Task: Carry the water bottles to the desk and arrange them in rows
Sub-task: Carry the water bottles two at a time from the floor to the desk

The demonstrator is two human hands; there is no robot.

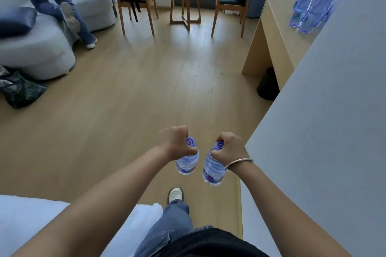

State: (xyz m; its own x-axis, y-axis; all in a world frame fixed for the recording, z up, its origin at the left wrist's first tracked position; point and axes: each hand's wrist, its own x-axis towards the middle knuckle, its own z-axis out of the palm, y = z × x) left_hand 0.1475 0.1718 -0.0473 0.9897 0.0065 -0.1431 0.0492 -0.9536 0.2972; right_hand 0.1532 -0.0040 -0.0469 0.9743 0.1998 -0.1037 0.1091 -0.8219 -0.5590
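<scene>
wall corner (pixel 313 110) before desk (pixel 277 33)

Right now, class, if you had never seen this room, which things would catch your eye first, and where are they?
Front and centre, the left hand and the right hand each grip a water bottle by its neck: the left bottle, the right bottle. At upper right, a cluster of blue water bottles stands on the wooden desk. Far left, another person's legs lean on a grey sofa.
</scene>
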